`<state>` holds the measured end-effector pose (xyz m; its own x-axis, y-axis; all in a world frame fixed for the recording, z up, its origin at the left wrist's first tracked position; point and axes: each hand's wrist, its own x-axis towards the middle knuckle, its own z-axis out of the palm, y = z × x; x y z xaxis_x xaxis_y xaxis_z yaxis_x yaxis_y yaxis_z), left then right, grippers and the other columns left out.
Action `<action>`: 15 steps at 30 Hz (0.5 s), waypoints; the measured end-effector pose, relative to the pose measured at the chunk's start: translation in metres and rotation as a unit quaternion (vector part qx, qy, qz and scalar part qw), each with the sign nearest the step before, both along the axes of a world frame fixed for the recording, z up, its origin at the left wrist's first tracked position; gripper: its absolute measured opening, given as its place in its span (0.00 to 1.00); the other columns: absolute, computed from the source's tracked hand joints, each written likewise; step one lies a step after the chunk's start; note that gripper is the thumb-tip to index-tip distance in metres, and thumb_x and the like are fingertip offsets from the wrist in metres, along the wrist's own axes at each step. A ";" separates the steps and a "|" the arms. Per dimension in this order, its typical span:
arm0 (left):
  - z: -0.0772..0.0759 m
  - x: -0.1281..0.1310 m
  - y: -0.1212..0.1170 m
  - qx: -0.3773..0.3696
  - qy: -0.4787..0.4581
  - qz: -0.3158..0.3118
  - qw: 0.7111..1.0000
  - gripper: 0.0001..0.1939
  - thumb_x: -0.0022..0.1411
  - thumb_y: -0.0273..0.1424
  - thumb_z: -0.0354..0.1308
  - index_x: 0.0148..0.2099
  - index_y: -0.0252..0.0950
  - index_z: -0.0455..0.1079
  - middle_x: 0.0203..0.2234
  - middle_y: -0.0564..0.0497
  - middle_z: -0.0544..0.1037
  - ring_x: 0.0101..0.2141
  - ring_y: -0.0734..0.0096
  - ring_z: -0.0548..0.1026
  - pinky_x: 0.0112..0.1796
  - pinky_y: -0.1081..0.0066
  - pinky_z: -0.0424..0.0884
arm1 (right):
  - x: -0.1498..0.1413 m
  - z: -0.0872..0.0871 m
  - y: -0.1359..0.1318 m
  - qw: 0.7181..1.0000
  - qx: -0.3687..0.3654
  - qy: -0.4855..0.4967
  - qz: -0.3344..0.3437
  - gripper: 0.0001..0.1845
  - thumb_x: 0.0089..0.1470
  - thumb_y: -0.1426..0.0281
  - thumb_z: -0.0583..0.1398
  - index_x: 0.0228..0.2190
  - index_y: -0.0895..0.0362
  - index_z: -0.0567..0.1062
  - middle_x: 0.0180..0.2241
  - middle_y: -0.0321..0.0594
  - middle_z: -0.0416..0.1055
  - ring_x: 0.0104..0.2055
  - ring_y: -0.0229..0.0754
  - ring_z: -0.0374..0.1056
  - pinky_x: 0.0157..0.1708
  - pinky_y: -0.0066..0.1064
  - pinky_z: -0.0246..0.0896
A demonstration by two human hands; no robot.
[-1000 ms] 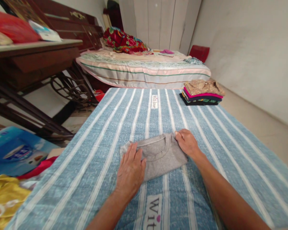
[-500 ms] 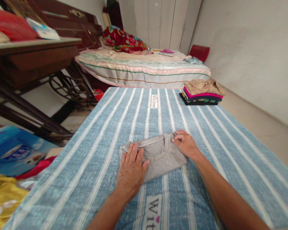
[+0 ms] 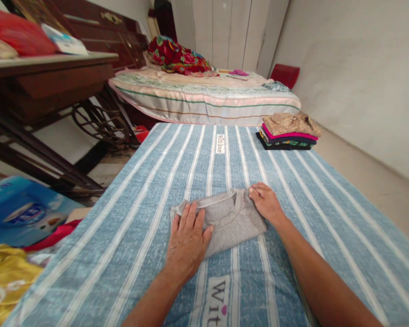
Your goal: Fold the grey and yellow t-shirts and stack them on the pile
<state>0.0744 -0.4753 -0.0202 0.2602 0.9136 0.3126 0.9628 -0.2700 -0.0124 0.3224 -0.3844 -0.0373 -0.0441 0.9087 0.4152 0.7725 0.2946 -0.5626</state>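
My open left hand (image 3: pixel 187 238) flat on the folded grey T-shirt (image 3: pixel 233 222), my right hand (image 3: pixel 264 202) pinching its upper corner, blue-and-white striped cloth (image 3: pixel 150 181) beneath.

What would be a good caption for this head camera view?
Two hands on a folded gray shirt, with a stack of folded clothes farther back.

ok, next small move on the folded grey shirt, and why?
Probably a light outward tug by the right hand: it pinches the folded grey shirt at its far right corner, the left hand lies flat on the left part, and the collar between them looks slack.
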 end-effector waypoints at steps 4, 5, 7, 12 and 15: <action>0.001 0.001 0.000 -0.002 -0.009 0.001 1.000 0.21 0.64 0.37 0.46 0.54 0.31 0.66 0.58 0.38 0.62 0.59 0.49 0.58 0.53 0.47 0.58 | -0.007 -0.004 0.005 1.000 -0.004 -0.006 -0.015 0.17 0.52 0.68 0.55 0.14 0.54 0.71 0.27 0.40 0.73 0.42 0.44 0.68 0.50 0.39 0.58; 0.001 0.002 0.000 -0.004 -0.010 0.001 1.000 0.21 0.64 0.37 0.46 0.54 0.31 0.66 0.58 0.38 0.62 0.59 0.49 0.58 0.53 0.46 0.58 | -0.008 -0.004 0.006 1.000 -0.003 -0.006 -0.016 0.15 0.51 0.68 0.56 0.15 0.54 0.72 0.28 0.40 0.74 0.43 0.45 0.68 0.50 0.39 0.59; 0.002 0.002 0.000 -0.007 -0.010 0.005 1.000 0.21 0.64 0.36 0.46 0.54 0.31 0.66 0.59 0.38 0.62 0.59 0.49 0.58 0.53 0.46 0.58 | -0.010 -0.002 0.005 1.000 0.007 -0.004 -0.021 0.12 0.50 0.69 0.57 0.18 0.54 0.74 0.33 0.41 0.74 0.46 0.45 0.66 0.50 0.40 0.58; 0.003 0.003 0.000 -0.011 -0.010 0.007 1.000 0.21 0.64 0.36 0.46 0.55 0.32 0.65 0.59 0.39 0.61 0.59 0.50 0.58 0.53 0.46 0.57 | -0.010 0.000 0.001 0.994 0.088 -0.060 -0.017 0.09 0.49 0.72 0.57 0.20 0.56 0.73 0.43 0.47 0.71 0.57 0.51 0.55 0.55 0.47 0.50; 0.004 0.003 -0.001 -0.014 -0.012 0.012 1.000 0.21 0.64 0.36 0.46 0.55 0.33 0.65 0.59 0.39 0.62 0.59 0.51 0.58 0.53 0.46 0.58 | -0.006 -0.005 0.003 0.996 0.074 -0.037 -0.016 0.10 0.49 0.71 0.58 0.18 0.54 0.71 0.36 0.43 0.73 0.50 0.48 0.62 0.51 0.43 0.55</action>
<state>0.0773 -0.4760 -0.0164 0.2314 0.9279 0.2923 0.9687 -0.2475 0.0187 0.3160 -0.3818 -0.0424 -0.0518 0.8392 0.5413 0.8205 0.3447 -0.4560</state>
